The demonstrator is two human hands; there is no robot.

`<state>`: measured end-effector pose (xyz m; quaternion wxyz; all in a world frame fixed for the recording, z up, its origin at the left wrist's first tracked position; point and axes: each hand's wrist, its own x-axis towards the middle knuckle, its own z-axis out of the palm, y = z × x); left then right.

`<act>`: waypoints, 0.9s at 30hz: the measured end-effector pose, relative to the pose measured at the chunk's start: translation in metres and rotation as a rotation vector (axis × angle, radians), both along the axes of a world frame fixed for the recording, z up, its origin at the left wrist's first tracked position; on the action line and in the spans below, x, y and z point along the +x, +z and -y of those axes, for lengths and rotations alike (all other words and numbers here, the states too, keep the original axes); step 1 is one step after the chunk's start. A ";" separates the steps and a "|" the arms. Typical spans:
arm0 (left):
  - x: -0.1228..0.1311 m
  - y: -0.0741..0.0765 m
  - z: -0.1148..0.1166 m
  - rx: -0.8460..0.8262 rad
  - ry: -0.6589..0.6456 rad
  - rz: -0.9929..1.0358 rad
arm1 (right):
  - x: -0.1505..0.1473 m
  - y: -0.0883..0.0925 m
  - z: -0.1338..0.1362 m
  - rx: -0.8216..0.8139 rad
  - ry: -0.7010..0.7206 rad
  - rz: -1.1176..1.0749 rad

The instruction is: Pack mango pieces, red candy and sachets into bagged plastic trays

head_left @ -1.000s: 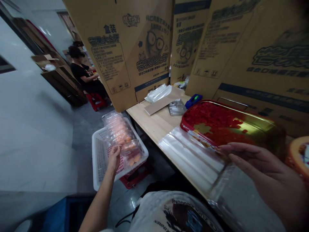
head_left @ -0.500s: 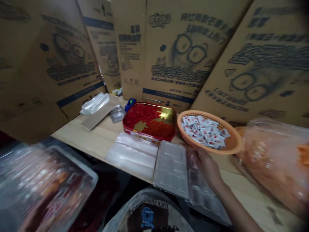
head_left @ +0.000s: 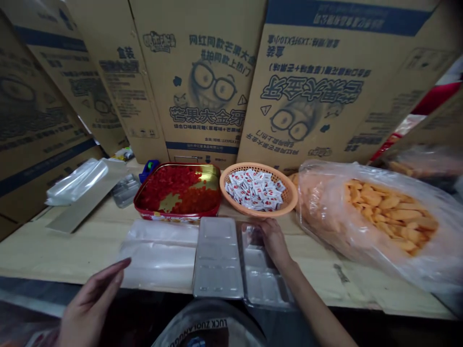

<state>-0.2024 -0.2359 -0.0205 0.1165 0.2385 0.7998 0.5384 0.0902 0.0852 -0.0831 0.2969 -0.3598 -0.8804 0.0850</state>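
My left hand point(head_left: 96, 301) hovers low at the left, fingers stretched out and thumb apart, holding nothing. To its right lie flat clear plastic bags point(head_left: 159, 253). My right hand point(head_left: 274, 239) bends over the upper end of a clear compartment tray point(head_left: 265, 284), its fingers curled together; what they hold, if anything, is hidden. Another stack of clear trays point(head_left: 219, 258) lies just left of that one. Behind my right hand stands an orange basket point(head_left: 294, 193) of small white-and-red packets point(head_left: 255, 190). A red tin point(head_left: 173, 215) holds red and orange pieces point(head_left: 170, 185).
A large clear bag of orange pieces point(head_left: 390, 207) lies open at the right. At the left are plastic sleeves point(head_left: 77, 180), a cardboard strip point(head_left: 85, 205), a small clear tray point(head_left: 125, 191) and a blue tape dispenser point(head_left: 149, 169). Cardboard boxes point(head_left: 206, 62) wall the back.
The view has swung to the right. My left hand has come away from the packed plastic bag at the lower left and now hangs free. My right hand stays at the right-hand tray.
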 end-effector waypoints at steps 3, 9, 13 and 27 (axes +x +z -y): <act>0.021 0.006 -0.038 -0.005 -0.132 0.095 | -0.001 -0.002 -0.003 -0.001 0.002 0.004; 0.052 0.003 -0.086 0.031 -0.428 0.063 | -0.001 -0.002 -0.004 -0.071 0.048 0.085; 0.073 -0.001 -0.104 0.027 -0.607 -0.001 | 0.001 -0.005 -0.004 0.002 0.003 0.043; 0.110 -0.006 -0.142 0.055 -0.824 -0.190 | 0.003 -0.001 0.000 0.083 0.001 -0.024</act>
